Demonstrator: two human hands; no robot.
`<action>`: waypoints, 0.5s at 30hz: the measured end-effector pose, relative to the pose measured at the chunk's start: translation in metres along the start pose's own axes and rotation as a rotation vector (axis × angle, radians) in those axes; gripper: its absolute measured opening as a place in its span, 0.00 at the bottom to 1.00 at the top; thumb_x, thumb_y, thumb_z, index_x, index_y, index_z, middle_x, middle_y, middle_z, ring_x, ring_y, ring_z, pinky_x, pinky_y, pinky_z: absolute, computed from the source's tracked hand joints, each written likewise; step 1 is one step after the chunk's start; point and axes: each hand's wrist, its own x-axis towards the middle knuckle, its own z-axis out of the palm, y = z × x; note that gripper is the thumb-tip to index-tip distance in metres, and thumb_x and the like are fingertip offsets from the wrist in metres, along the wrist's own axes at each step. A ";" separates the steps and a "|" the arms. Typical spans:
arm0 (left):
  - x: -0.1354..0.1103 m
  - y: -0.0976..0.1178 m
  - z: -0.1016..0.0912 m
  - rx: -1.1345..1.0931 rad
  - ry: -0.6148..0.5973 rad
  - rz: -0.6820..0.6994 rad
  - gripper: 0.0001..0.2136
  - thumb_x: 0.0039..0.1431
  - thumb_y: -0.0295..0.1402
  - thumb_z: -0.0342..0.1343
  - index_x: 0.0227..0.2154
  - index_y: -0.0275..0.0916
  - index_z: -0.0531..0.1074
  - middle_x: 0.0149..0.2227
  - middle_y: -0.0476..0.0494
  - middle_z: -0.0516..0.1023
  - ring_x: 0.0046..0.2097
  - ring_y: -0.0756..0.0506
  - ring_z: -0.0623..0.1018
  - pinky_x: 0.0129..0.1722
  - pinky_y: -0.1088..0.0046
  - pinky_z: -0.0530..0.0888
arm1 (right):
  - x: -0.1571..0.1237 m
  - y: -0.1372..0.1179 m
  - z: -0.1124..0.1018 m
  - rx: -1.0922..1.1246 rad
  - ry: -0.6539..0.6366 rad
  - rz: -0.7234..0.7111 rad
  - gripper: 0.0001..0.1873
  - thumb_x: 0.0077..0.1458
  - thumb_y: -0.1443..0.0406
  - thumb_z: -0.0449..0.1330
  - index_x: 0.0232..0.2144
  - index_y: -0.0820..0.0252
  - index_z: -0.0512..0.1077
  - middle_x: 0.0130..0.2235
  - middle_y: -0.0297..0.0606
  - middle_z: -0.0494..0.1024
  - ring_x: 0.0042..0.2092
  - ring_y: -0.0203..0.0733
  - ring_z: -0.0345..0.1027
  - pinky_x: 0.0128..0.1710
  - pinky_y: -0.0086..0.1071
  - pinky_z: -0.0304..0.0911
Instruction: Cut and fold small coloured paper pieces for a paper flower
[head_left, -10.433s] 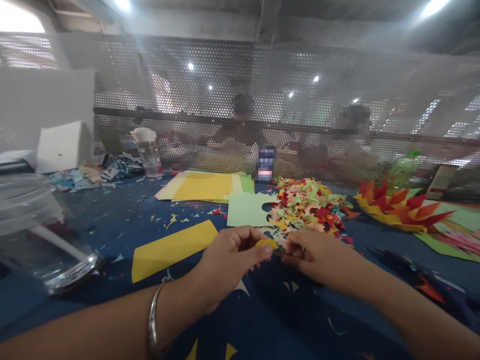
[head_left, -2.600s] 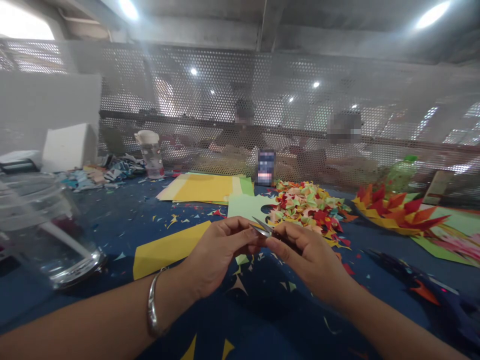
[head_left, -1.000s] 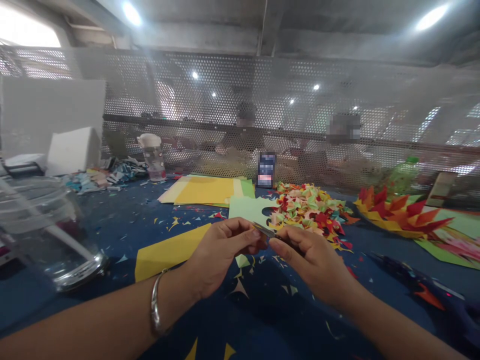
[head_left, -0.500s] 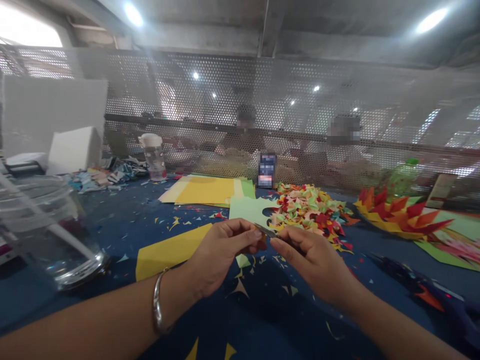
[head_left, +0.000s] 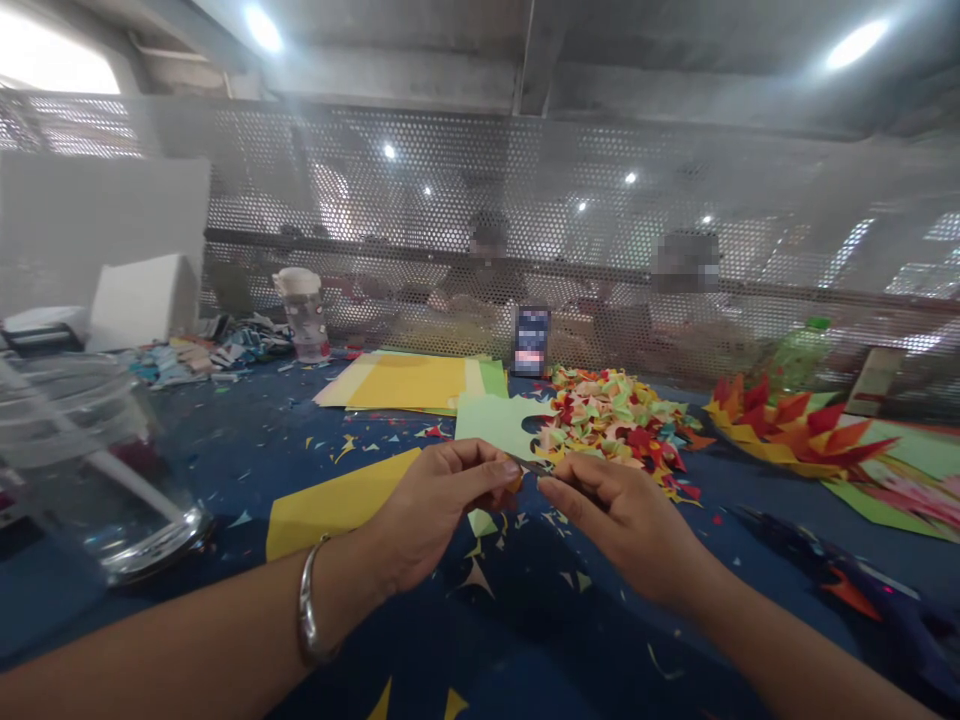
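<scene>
My left hand (head_left: 442,505), with a silver bracelet at the wrist, is closed in a pinch on a small orange paper piece (head_left: 514,486), mostly hidden by the fingers. Gripped in my right hand (head_left: 619,510) is a pair of slim grey tweezers (head_left: 534,468), its tip reaching to the left fingertips. Behind the hands lies a pale green paper sheet (head_left: 491,425) with scalloped cut-outs. To its right rises a heap of small cut paper pieces (head_left: 615,415) in red, green, peach and yellow. A yellow paper sheet (head_left: 330,505) lies by my left forearm.
Stacked coloured paper (head_left: 412,380), a phone (head_left: 531,340) and a cup (head_left: 302,315) stand farther back. A clear jar (head_left: 82,470) is at left. Right are a red-orange paper flower (head_left: 795,430) and a dark blue glue gun (head_left: 847,575). A perforated screen (head_left: 420,200) closes the back.
The tweezers have turned slightly, and less of them shows between the hands. Both hands stay almost in place; the whole view has shifted a little.
</scene>
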 end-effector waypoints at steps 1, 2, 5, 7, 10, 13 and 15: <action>0.000 0.001 0.000 0.012 0.002 -0.004 0.08 0.52 0.34 0.60 0.24 0.35 0.72 0.23 0.50 0.71 0.27 0.53 0.69 0.32 0.75 0.64 | 0.000 0.001 0.000 -0.006 -0.002 -0.002 0.19 0.60 0.54 0.50 0.22 0.58 0.59 0.21 0.28 0.56 0.24 0.34 0.50 0.23 0.29 0.49; 0.000 0.001 0.000 0.028 0.005 -0.010 0.08 0.52 0.34 0.61 0.24 0.35 0.72 0.23 0.50 0.71 0.27 0.53 0.69 0.32 0.75 0.64 | 0.000 0.002 0.000 -0.010 -0.005 -0.003 0.19 0.60 0.54 0.50 0.22 0.58 0.60 0.21 0.28 0.56 0.24 0.34 0.50 0.23 0.29 0.49; -0.001 0.003 0.001 0.100 0.011 -0.043 0.08 0.52 0.35 0.60 0.24 0.35 0.72 0.24 0.50 0.71 0.26 0.54 0.68 0.30 0.76 0.64 | 0.002 0.004 -0.002 -0.020 0.007 0.006 0.19 0.60 0.54 0.49 0.22 0.58 0.60 0.21 0.28 0.57 0.24 0.34 0.51 0.23 0.30 0.50; -0.002 0.004 0.002 0.146 -0.009 -0.073 0.09 0.53 0.36 0.59 0.24 0.35 0.72 0.25 0.50 0.72 0.25 0.54 0.68 0.29 0.76 0.64 | 0.004 0.005 -0.004 -0.038 0.039 0.019 0.20 0.60 0.53 0.49 0.22 0.57 0.60 0.21 0.29 0.58 0.24 0.34 0.52 0.24 0.30 0.51; -0.004 0.003 0.004 0.187 -0.046 -0.084 0.09 0.54 0.37 0.57 0.26 0.36 0.71 0.26 0.49 0.72 0.25 0.53 0.71 0.27 0.75 0.64 | 0.006 0.011 -0.007 -0.104 0.064 0.037 0.20 0.60 0.53 0.49 0.21 0.57 0.59 0.20 0.29 0.59 0.24 0.34 0.52 0.23 0.29 0.50; -0.004 0.001 0.003 0.205 -0.049 -0.066 0.08 0.54 0.37 0.57 0.31 0.37 0.71 0.29 0.48 0.74 0.26 0.50 0.74 0.28 0.74 0.66 | 0.008 0.022 -0.006 -0.256 0.036 0.066 0.20 0.58 0.53 0.51 0.20 0.58 0.59 0.19 0.30 0.61 0.22 0.34 0.54 0.21 0.29 0.49; -0.004 0.001 0.003 0.202 -0.037 -0.069 0.09 0.54 0.37 0.57 0.35 0.38 0.70 0.29 0.47 0.75 0.27 0.49 0.75 0.27 0.73 0.66 | 0.008 0.030 -0.003 -0.378 -0.007 0.088 0.19 0.58 0.54 0.52 0.20 0.58 0.60 0.19 0.32 0.65 0.22 0.35 0.57 0.21 0.30 0.48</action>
